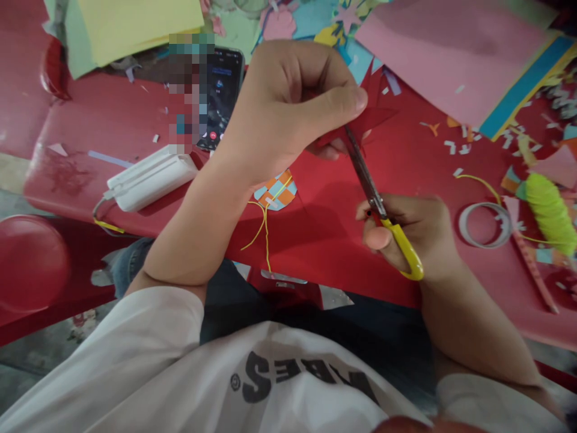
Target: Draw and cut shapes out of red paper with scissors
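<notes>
Pinched between the thumb and fingers of my left hand (pixel 311 96) is a piece of red paper (pixel 378 117) with pointed tips, held above the table. My right hand (pixel 415 231) grips a pair of scissors (pixel 365 171) with yellow handles. Their blades point up and left and reach the lower edge of the red paper. Whether the blades are fully closed on the paper I cannot make out. Below my left wrist lies a woven orange and light-blue paper piece (pixel 283 191) with yellow string (pixel 267 231), partly hidden by the wrist.
On the red table (pixel 324 240) lie a phone (pixel 225 90), a white power bank (pixel 151 180), yellow sheets (pixel 139 30) and pink sheets (pixel 433 54). To the right are a tape roll (pixel 484 224), a neon yarn bundle (pixel 550 213), a pink pencil (pixel 532 270) and paper scraps. A red stool (pixel 31 264) stands left.
</notes>
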{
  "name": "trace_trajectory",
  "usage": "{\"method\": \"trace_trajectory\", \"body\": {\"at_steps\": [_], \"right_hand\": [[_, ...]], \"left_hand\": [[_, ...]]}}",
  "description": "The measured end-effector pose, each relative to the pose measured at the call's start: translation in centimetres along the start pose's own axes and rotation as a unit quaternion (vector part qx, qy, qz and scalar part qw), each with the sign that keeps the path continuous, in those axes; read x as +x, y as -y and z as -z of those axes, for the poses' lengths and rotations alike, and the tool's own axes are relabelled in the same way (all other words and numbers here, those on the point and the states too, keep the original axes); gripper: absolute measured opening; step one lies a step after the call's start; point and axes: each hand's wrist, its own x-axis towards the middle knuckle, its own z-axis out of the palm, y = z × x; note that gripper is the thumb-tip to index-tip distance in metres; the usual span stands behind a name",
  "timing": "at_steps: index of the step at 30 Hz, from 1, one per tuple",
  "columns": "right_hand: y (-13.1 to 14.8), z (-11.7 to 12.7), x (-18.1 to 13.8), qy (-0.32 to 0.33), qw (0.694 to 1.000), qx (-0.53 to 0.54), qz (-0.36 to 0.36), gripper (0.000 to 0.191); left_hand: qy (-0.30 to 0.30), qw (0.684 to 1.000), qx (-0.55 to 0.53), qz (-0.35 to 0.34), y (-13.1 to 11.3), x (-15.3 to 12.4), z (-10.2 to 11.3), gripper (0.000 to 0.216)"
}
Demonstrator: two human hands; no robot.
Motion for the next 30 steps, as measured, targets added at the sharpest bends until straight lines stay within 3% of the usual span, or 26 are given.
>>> {"method": "trace_trajectory", "body": {"at_steps": [5,9,15,21,23,26,27,30], "right_hand": [[-1.1,0.1,-0.4,0.036,0.986,0.157,-0.03,0.066],[-1.5,0.2,-0.3,0.05,0.983,0.173,-0.026,0.071],[-1.5,0.3,0.0,0.043,0.991,0.128,-0.01,0.073],[-0.9,1.2,0.3,0.04,0.996,-0.058,0.06,0.072],[-0.7,0.7,0.2,-0.001,0.995,-0.08,0.061,0.056],[-0.3,-1.4,0.5,-0.195,0.98,-0.024,0.013,0.034],[-0.2,-2.2,0.7,-0.261,0.965,0.017,0.009,0.031],[0.4,-3.7,1.7,-0.346,0.933,0.091,0.026,0.036]], "left_hand": [[-0.026,0.999,0.002,0.024,-0.6,-0.2,-0.6,0.026],[-0.015,1.0,-0.001,-0.007,-0.5,-0.1,-0.8,0.03],[-0.075,0.996,0.022,0.049,-1.1,-0.4,-1.0,0.031],[-0.123,0.992,0.003,0.03,-0.4,0.0,0.2,0.025],[-0.121,0.992,-0.024,-0.002,0.4,0.3,0.7,0.027],[-0.146,0.987,-0.06,-0.04,1.6,0.3,-0.3,0.037],[-0.186,0.98,-0.069,-0.013,1.9,0.1,-1.0,0.033],[-0.17,0.979,-0.097,0.055,2.5,-0.9,-3.9,0.034]]}}
